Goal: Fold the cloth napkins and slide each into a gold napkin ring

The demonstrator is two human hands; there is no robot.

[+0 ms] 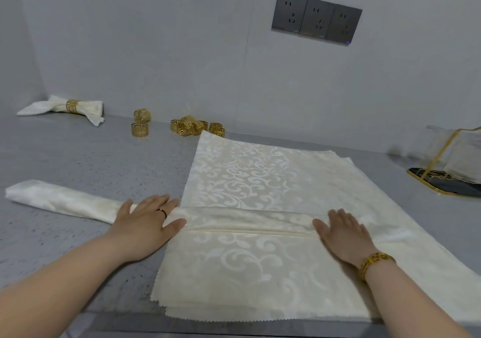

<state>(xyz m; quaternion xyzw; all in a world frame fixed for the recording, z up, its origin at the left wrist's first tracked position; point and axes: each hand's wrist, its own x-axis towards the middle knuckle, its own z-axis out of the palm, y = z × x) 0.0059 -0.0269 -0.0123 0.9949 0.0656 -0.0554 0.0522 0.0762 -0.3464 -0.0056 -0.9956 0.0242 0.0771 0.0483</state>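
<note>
A stack of cream damask napkins (250, 173) lies flat on the grey counter (91, 160). Across the stack stretches a napkin folded into a long narrow strip (244, 222), its left end reaching out over the counter. My left hand (145, 223) lies flat with straight fingers on the strip at the stack's left edge. My right hand (346, 229) presses flat on the strip's right part. Several loose gold napkin rings (194, 125) sit at the back by the wall, two more (140, 123) to their left. One finished napkin in a gold ring (71, 106) lies at the far left.
A gold wire holder with white cloth (453, 166) stands at the right edge of the counter. Three grey wall sockets (316, 17) are mounted on the wall above. The counter's front edge runs just below the napkin stack.
</note>
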